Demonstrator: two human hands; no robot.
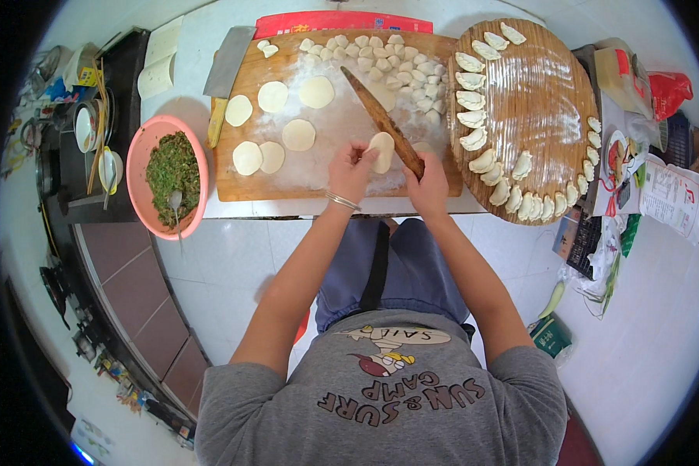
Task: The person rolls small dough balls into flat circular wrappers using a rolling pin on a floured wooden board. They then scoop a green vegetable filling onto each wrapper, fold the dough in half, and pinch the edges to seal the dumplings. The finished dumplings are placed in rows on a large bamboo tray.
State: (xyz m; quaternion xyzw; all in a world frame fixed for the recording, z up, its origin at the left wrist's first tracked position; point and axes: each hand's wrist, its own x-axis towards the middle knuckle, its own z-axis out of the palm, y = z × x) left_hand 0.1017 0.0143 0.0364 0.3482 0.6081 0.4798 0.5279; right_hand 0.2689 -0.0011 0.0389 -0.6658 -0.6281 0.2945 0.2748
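Observation:
Pinched in my left hand (349,172) is a small dumpling wrapper (381,153), raised in front of the floured wooden board (241,66). My right hand (429,186) is closed round the near end of a tapered wooden rolling pin (377,113), which slants away to the far left over the board. Several flat round wrappers (316,92) lie on the board's left half. Small dough pieces (404,66) are heaped at its far right. Part of another flat dough piece shows behind the pin.
A cleaver (229,66) lies along the board's left edge. Left of it stands a pink bowl (138,186) of green filling (172,167) with a spoon (175,203). At right, a round wooden board (544,101) carries several folded dumplings (471,101) round its rim.

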